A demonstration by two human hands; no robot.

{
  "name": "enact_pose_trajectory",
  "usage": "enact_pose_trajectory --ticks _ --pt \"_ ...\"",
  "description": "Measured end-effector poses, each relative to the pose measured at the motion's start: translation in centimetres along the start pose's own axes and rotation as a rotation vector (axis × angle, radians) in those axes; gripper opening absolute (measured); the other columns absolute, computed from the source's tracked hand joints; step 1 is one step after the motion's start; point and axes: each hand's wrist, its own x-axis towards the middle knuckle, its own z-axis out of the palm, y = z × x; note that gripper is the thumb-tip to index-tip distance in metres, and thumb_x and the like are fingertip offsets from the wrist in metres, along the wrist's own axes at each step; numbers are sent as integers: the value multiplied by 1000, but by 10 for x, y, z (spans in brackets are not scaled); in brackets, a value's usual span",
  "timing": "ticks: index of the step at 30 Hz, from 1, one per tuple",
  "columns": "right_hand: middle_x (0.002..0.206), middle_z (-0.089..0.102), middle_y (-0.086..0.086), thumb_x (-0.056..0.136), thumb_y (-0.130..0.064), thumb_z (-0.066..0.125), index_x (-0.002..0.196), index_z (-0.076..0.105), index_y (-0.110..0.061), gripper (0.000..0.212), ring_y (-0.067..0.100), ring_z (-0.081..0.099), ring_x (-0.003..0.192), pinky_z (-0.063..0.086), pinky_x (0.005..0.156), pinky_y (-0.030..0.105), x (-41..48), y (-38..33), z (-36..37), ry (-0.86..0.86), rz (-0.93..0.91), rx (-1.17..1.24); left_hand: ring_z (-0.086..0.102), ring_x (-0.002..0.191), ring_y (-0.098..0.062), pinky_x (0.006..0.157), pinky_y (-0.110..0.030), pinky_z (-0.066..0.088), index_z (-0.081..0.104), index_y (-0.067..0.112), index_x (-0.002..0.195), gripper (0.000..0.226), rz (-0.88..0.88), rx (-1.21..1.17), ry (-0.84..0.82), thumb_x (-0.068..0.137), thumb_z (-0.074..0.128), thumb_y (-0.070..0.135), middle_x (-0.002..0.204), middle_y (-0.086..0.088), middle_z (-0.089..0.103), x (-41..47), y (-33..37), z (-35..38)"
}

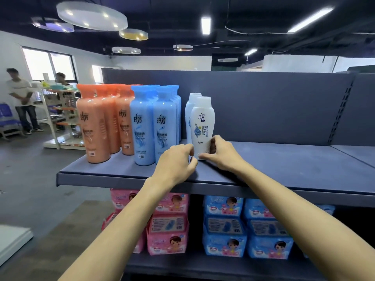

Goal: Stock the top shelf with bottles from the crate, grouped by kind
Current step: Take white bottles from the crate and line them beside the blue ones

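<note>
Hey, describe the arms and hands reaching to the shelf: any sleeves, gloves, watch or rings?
Both are bare. The left hand and right hand wear no gloves, and no ring shows. No watch or band at the wrists, and no sleeve on the forearms as far as the frame shows.

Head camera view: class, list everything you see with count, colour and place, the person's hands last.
orange bottles: three in front, more behind, top shelf left
blue bottles: two in front, more behind, right of the orange
white bottles: at least two, right of the blue
top shelf: one, dark blue-grey, under the bottles
pink packs: several, lower shelf left
blue packs: several, lower shelf right
people: two, background left
left hand: curled at front white bottle base, contact unclear
right hand: pinches that bottle's base
</note>
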Motion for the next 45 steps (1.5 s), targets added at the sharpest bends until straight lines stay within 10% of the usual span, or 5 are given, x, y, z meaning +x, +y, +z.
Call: enact_pose_trajectory --ticks 28,45 --pt "105 69 3 74 -36 81 110 57 -9 52 20 65 98 54 88 38 46 9 22 59 -2 -21 49 82 -21 71 -31 39 57 14 92 12 88 -70 -8 88 51 23 82 1 52 9 -2 22" --pt "102 73 -7 85 -20 77 115 64 -14 34 0 68 93 52 87 14 -171 -6 -26 73 -76 6 53 78 -19 73 -28 44 64 8 92 14 315 -342 96 82 56 13 83 0 58 -114 43 27"
